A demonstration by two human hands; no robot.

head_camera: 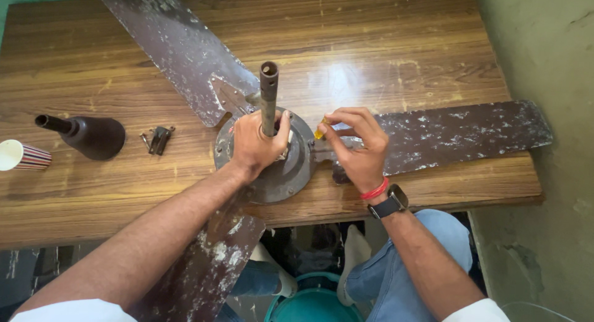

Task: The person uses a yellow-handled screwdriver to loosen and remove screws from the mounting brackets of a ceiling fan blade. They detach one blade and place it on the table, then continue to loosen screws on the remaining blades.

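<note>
A worn brown ceiling fan lies on a wooden table [383,56], its round motor housing [291,173] near the front edge and a metal down rod [269,93] standing upright from its centre. My left hand [255,142] rests on the housing with the thumb and fingers around the rod's base. Just right of the housing, my right hand [357,145] pinches the yellow handle of a small screwdriver [320,131], its tip hidden at the hub where the right blade [461,135] joins.
Another blade [176,46] reaches to the back left, a third [204,269] hangs over the front edge. A dark cone-shaped fan canopy [93,136], a small metal clamp [159,139] and a striped paper cup [21,156] lie left. A wall [544,49] stands right; teal bucket [312,303] below.
</note>
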